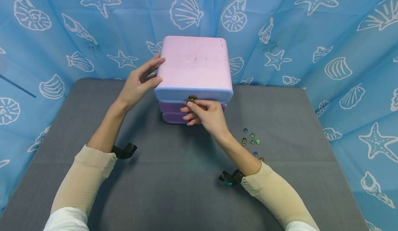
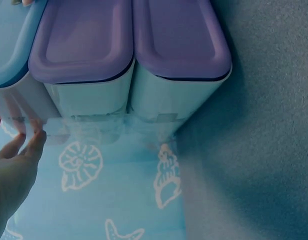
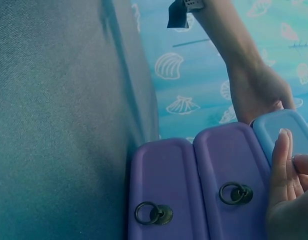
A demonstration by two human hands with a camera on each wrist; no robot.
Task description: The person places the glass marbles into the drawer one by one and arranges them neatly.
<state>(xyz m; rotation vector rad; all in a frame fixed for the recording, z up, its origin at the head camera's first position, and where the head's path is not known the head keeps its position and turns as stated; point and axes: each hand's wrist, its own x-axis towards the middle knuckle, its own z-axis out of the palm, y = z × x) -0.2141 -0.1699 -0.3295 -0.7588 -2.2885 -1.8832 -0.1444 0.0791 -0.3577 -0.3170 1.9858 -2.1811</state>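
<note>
Fingers of the right hand (image 1: 209,116) are pinching a dark, brass-coloured ring pull (image 1: 192,97), the ring lying right at the tips of thumb and forefinger and partly hidden by them. The pull is hanging on the light-blue front of the top drawer (image 1: 170,94) in a pink-topped, 3-drawer unit (image 1: 199,68), while the remaining right fingers are spreading loosely before the purple middle drawer (image 1: 168,107). Across from it, the left hand (image 1: 135,82) is resting its thumb and fingertips against the unit's left side, near the top, fingers extended rather than clenched. The unit, with its purple bottom drawer (image 1: 171,118), is standing on a grey tabletop (image 1: 174,189). Glass marbles (image 1: 252,135) are lying to its right, apart from the fingers. Behind, a blue curtain (image 1: 280,3) is showing white shells and starfish.
</note>
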